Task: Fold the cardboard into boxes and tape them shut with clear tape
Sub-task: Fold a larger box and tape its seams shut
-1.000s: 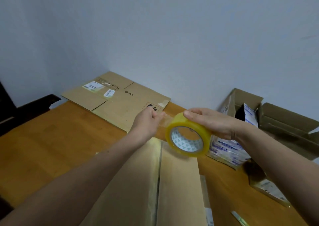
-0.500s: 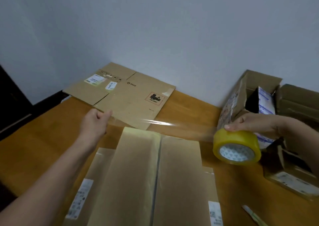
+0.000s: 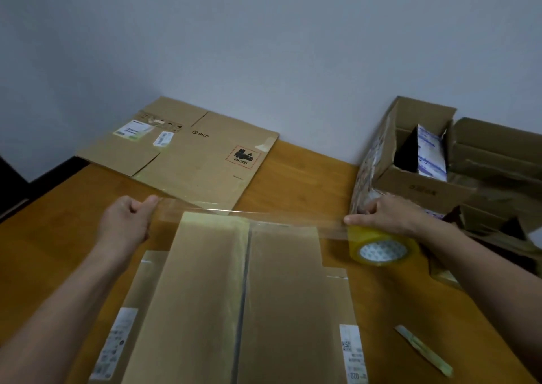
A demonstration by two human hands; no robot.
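1. Orange-brown wooden table (image 3: 58, 222): the work surface, everything sits on it. Count: 1.
2. Brown cardboard box with two top flaps folded shut (image 3: 211, 295): stands dead centre in front of the person, centre seam running away from them and not yet taped at this end by the look of it. It is probably placed so that tape can be laid across it. Count: 1.
3. Flat brown cardboard sheet with labels and a red hazard mark (image 3: 199, 161): lies at the back against the wall, likely waiting to be folded. Count: 1.
4. Open brown carton holding white printed packs (image 3: 416, 184): parked far right, out of the way. More cardboard lies behind it (image 3: 498, 149). Count: at least 2, exact number unclear.
5. Left hand (image 3: 126, 222): fingers curled, pinching the tape's free end to keep it taut. Right hand (image 3: 390, 213): curled over the roll from above, braking it. Count: 2.
6. Yellowish roll of clear tape (image 3: 381, 250): held just right of the box's far corner. Count: 1.
7. Clear tape strip (image 3: 258, 218): stretched between the hands, above the box's far edge, apparently ready to be pressed down. Count: 1.
8. Pale scrap strip (image 3: 423, 351): lies loose on the table near the right forearm. Count: 1.
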